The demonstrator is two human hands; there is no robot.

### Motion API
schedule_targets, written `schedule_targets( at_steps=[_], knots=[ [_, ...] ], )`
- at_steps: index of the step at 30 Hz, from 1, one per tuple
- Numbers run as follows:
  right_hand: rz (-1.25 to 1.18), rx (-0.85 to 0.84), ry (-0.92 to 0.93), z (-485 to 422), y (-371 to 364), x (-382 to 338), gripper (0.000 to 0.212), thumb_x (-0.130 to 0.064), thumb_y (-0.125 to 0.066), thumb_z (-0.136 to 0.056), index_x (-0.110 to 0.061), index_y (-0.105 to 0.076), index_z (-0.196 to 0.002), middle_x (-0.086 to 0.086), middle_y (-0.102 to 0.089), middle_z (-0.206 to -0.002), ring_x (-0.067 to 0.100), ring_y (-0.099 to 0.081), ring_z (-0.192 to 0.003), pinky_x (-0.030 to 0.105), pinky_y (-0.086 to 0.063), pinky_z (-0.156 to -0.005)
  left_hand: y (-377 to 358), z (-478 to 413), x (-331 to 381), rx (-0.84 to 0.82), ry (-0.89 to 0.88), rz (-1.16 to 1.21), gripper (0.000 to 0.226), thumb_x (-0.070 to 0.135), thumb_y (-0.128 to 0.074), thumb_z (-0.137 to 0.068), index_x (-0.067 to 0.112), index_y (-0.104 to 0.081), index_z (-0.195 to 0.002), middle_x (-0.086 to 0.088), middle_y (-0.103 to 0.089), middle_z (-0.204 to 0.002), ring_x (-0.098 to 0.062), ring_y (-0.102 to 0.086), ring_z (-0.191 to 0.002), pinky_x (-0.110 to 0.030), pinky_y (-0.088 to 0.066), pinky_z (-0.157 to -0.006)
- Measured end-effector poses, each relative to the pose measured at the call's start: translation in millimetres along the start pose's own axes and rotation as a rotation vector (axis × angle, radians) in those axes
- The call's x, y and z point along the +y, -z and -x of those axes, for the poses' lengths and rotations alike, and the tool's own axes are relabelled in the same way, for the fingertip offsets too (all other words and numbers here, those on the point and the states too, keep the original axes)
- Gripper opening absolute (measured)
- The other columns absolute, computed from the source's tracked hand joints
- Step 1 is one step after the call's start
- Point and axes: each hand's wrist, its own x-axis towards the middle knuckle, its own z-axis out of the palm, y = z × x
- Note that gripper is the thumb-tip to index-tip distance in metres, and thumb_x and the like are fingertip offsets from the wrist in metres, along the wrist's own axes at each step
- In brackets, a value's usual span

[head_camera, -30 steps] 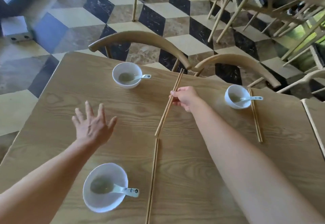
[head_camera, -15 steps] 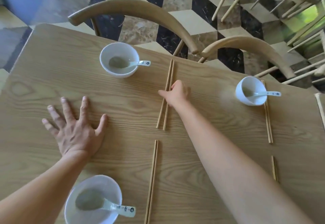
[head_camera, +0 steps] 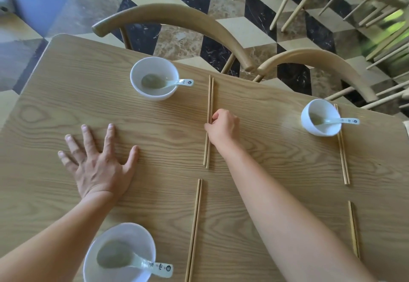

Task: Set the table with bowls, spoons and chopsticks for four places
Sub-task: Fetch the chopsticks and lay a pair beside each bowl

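Laying step: chopsticks (head_camera: 211,95) are judged set beside far bowl (head_camera: 154,78).
Right hand (head_camera: 223,126): fingers are curled on the pair.
Left hand (head_camera: 97,162): spread flat on table (head_camera: 66,82).
Next: a clean release is called for.

The left forearm (head_camera: 51,242) and right forearm (head_camera: 287,215) are bare all the way to the frame's lower edge. The left grip (head_camera: 97,168) shows raised tendons, creased knuckles and short nails.

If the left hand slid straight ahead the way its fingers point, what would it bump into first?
Probably nothing: the left hand lies flat, its fingers aimed past the left side of the far bowl, so only bare table lies ahead up to the far edge.
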Motion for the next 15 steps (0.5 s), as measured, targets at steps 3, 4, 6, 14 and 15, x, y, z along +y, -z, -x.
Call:
schedule_targets(
  at_steps=[3, 4, 6, 14, 15],
  knots=[
    [0.009, 0.002, -0.006, 0, -1, -4, 0.019, -0.013, -0.071, -0.078, -0.011, -0.069, -0.096, 0.009, -0.073, -0.096, 0.028, -0.065, -0.096, 0.029, -0.051, -0.079, 0, 0, 1, 0.006, 0.003, -0.001, 0.083, 0.081, -0.031, -0.082, 0.041, -0.020, -0.154, -0.014, -0.005, -0.167, -0.040, 0.005, -0.151, -0.060, 0.005, -0.120],
    [0.006, 0.001, -0.009, -1, -1, -5, 0.018, -0.012, -0.071, -0.077, -0.011, -0.069, -0.095, 0.009, -0.073, -0.096, 0.028, -0.065, -0.096, 0.029, -0.052, -0.079, 0, 0, 1, 0.008, 0.003, 0.001, 0.083, 0.081, -0.031, -0.082, 0.041, -0.021, -0.154, -0.014, -0.006, -0.167, -0.040, 0.005, -0.151, -0.060, 0.004, -0.120],
    [0.003, -0.001, -0.017, -1, -1, -8, 0.018, -0.010, -0.071, -0.077, -0.011, -0.069, -0.095, 0.008, -0.072, -0.096, 0.027, -0.065, -0.096, 0.029, -0.054, -0.080, 0, 0, 1, 0.008, 0.004, 0.004, 0.083, 0.081, -0.031, -0.082, 0.041, -0.021, -0.154, -0.014, -0.005, -0.167, -0.040, 0.005, -0.151, -0.060, 0.004, -0.120],
    [0.010, -0.004, -0.027, 1, 2, -13, 0.018, -0.009, -0.070, -0.079, -0.009, -0.068, -0.096, 0.011, -0.072, -0.100, 0.028, -0.065, -0.099, 0.030, -0.055, -0.081, 0, 0, 1, 0.008, 0.006, 0.005, 0.083, 0.082, -0.027, -0.081, 0.042, -0.020, -0.154, -0.013, -0.005, -0.167, -0.040, 0.006, -0.152, -0.060, 0.005, -0.120],
    [0.009, -0.003, -0.030, 1, 2, -13, 0.018, -0.008, -0.070, -0.079, -0.009, -0.068, -0.097, 0.011, -0.072, -0.100, 0.028, -0.065, -0.099, 0.031, -0.055, -0.081, 0, 0, 1, 0.007, 0.005, 0.006, 0.083, 0.082, -0.027, -0.082, 0.042, -0.020, -0.154, -0.014, -0.005, -0.167, -0.040, 0.006, -0.152, -0.060, 0.005, -0.120]
  ],
)
